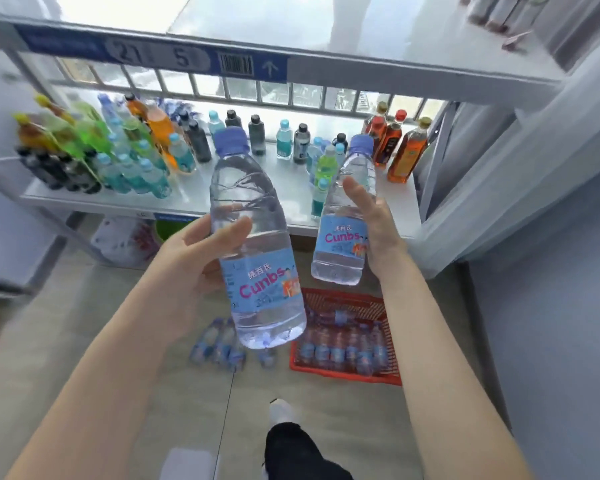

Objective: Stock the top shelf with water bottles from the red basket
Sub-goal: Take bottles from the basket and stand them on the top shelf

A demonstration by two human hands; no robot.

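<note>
The thumb (236, 227) of the left hand (191, 258) is laid across the near face of the left water bottle (253, 202), just above its blue label, while the remaining fingers are curled round the far side and are mostly hidden behind the clear plastic, so the bottle is gripped at mid-body. The right water bottle (343, 244) is clasped the same way by the right hand (378, 223): its thumb is pressed against the bottle's shoulder and the other fingers are wrapped out of sight behind the label. Both bottles are held upright with a slight tilt, blue caps uppermost, side by side but apart, raised in front of the lower shelf (291, 174) and below the front rail of the top shelf (395, 69), on which a blue label strip (153, 55) is fixed toward the left end. Mixed drinks (125, 150) are crowded at the lower shelf's left end, and amber bottles (399, 147) are stood at its right rear corner. Down on the floor (84, 306), the red basket (343, 374) is seen with more water bottles (340, 348) lined up inside it, and loose bottles (219, 344) are grouped just beside its left edge. A shoe (281, 410) is seen near the bottom edge of the view
</note>
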